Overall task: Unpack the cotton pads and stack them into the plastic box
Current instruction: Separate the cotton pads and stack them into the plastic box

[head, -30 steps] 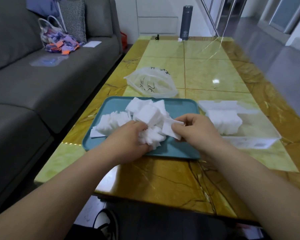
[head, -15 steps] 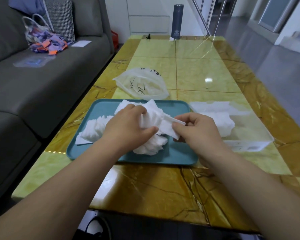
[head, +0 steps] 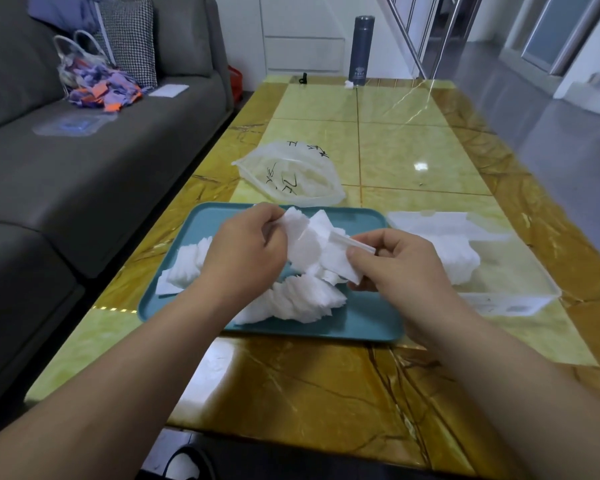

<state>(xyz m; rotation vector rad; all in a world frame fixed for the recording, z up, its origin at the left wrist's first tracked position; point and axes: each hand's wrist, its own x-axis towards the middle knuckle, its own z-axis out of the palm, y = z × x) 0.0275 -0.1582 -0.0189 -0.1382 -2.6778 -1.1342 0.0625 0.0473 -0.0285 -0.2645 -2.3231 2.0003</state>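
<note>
Loose white cotton pads (head: pixel 298 301) lie heaped on a teal tray (head: pixel 368 322) in front of me. My left hand (head: pixel 246 254) is shut on a bunch of pads lifted above the heap. My right hand (head: pixel 395 265) pinches a thin stack of pads (head: pixel 343 261) between thumb and fingers, just right of the left hand. A clear plastic box (head: pixel 510 303) stands right of the tray with a pile of pads (head: pixel 461 254) in its far end. A smaller clump of pads (head: pixel 187 265) lies at the tray's left side.
The empty clear packaging bag (head: pixel 291 174) with black print lies beyond the tray. A dark bottle (head: pixel 361 50) stands at the table's far edge. A grey sofa (head: pixel 84 161) runs along the left of the yellow marble table (head: pixel 326 386).
My left hand has lifted from the heap's front to higher up, raising a bunch of pads. My right hand stays close by, still pinching its small stack.
</note>
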